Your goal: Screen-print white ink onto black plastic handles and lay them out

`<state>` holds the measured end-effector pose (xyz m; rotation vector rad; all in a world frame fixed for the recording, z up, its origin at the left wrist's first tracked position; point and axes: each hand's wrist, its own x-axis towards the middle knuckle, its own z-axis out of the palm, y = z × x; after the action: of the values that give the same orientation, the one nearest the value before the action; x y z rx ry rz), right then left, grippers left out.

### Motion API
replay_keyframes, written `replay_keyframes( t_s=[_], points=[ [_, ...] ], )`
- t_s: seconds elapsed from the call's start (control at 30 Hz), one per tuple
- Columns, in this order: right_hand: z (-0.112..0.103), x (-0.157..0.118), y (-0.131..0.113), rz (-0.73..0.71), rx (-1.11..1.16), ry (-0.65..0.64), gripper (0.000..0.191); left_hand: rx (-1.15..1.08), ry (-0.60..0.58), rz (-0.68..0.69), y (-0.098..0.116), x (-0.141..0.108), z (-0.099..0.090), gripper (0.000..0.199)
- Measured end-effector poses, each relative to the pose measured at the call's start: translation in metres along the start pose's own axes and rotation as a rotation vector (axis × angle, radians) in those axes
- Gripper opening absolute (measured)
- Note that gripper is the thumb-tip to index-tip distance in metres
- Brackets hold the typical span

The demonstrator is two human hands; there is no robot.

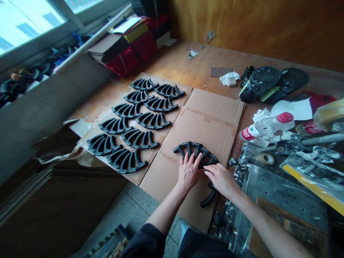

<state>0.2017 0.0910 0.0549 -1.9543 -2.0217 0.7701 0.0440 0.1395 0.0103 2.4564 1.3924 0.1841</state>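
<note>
A fan of several black curved handle-like pieces (197,146) lies on flattened cardboard (166,179) in front of me. My left hand (189,171) rests on the fan from above, fingers spread over the pieces. At the fan's right end, my right hand (220,177) has its fingers closed around the lower end of a black curved piece (211,159); the grip is partly hidden. One loose black curved piece (209,196) lies below my right hand, apart from the fan. Two columns of similar black fans (153,120) cover the cardboard's left part.
On the right, a plastic bottle with a pink cap (264,127) lies by crumpled tissue and a tape roll (266,158). A paint-spattered metal machine (290,193) borders the cardboard. Black tubs (264,80) stand behind. Stacked boards and red bundles (129,53) sit back left.
</note>
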Motion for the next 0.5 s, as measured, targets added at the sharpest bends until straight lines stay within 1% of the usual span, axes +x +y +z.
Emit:
replay_keyframes(
  t_s=[0.07,0.13,0.3,0.4,0.5],
  points=[
    [0.002,0.013,-0.004,-0.019,-0.062,0.038,0.032,-0.006,0.001,-0.006,0.000,0.000,0.000,0.076],
    [0.004,0.028,-0.009,-0.030,-0.138,0.034,0.033,-0.021,0.012,-0.013,-0.001,0.000,0.002,0.076],
    [0.009,0.060,-0.020,0.013,-0.272,-0.044,0.031,-0.053,0.040,-0.013,-0.010,-0.005,0.008,0.080],
    [0.010,0.072,-0.022,0.057,-0.290,-0.087,0.033,-0.049,0.034,0.007,-0.014,-0.006,0.008,0.081],
    [0.007,0.080,-0.025,0.114,-0.276,-0.137,0.035,-0.059,0.020,-0.007,-0.014,-0.006,0.005,0.081]
  ],
)
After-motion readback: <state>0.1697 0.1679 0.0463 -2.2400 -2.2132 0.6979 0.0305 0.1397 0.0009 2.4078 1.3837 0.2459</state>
